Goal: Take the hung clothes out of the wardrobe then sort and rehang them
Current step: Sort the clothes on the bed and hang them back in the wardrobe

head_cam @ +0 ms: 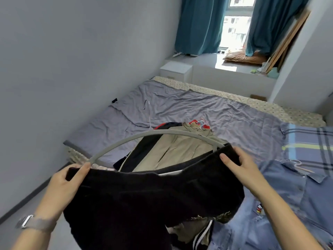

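At lower centre, the black garment (144, 199) is pinched at either end by the left hand (66, 183) and right hand (241, 170), its long axis stretched left-right beneath the grey hanger (126, 139), equally near both.

Both bare arms reach forward and a little apart, the left hand (64, 179) with a watch on its wrist and the right hand (241, 166) farther out, each with its thumb on top and its fingers curled under, pinching a piece of cloth.
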### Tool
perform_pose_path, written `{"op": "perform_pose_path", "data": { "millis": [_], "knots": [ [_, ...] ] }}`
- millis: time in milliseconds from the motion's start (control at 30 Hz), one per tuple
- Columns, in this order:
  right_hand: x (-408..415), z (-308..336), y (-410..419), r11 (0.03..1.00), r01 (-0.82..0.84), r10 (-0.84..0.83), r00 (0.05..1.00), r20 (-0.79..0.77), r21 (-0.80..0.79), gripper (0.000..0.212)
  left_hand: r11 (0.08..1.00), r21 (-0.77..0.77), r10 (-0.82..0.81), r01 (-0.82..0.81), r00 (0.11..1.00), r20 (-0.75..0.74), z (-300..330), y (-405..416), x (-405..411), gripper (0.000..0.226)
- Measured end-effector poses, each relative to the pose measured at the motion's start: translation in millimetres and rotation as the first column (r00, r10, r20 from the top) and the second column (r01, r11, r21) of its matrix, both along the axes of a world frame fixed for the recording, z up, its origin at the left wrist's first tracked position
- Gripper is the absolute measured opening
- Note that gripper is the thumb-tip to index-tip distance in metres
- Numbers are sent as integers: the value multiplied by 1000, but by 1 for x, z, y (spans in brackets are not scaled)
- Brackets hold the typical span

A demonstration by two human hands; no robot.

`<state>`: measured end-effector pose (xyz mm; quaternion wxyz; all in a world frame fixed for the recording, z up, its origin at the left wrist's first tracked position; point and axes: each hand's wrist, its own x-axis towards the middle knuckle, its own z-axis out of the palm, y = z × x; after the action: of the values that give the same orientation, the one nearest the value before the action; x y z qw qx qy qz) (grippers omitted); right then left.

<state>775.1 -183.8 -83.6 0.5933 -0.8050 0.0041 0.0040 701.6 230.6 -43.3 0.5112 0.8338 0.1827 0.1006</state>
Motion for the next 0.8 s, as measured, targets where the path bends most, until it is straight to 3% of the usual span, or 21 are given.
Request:
{"op": "perform_pose_path", "data": {
  "millis": [100,233,433,800],
  "knots": [
    [6,4,55,997,-71,71,997,-18,-3,19,989,109,103,-104,995,12,2,48,-11,34],
    [17,-2,131,996,-86,86,996,-13,22,11,944,297,149,-144,989,7,3,114,-6,37],
    [38,-19,233,990,-136,137,990,-18,46,7,882,428,231,-200,973,-22,-13,218,2,34],
    [124,-42,327,997,-83,82,996,-41,-5,9,914,357,228,-190,971,-67,-24,304,88,31]
  ]
}}
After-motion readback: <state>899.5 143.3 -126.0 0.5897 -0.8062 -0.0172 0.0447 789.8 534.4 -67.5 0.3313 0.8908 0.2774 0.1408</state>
